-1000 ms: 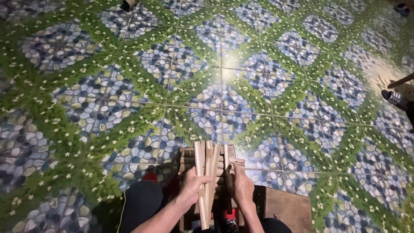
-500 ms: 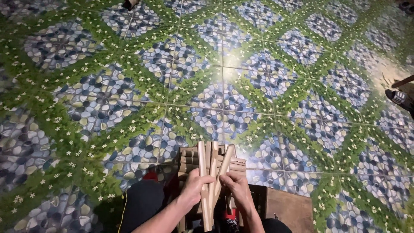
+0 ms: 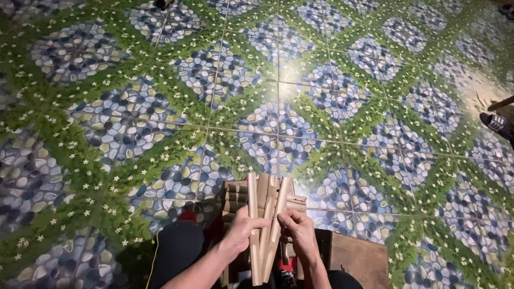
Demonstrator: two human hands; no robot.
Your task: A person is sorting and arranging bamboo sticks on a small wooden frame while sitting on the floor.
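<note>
I see the left hand [image 3: 242, 231] and the right hand [image 3: 297, 231] both closed around long wooden strips [image 3: 263, 214]. The strips fan out above the tiled floor [image 3: 134, 118].

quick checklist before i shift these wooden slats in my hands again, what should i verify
1. Left hand has a firm hold on the wooden slats: ok, its fingers wrap the bundle.
2. Right hand is also on the slats: ok, it grips them from the other side.
3. Slats lined up together: not ok, their upper ends fan apart.
4. Stack of wooden pieces under the slats is steady: cannot tell, mostly hidden.
5. Tiled floor ahead has room: ok, no loose objects show there.
6. Other person's shoe at the right edge is apart from the slats: ok.
</note>
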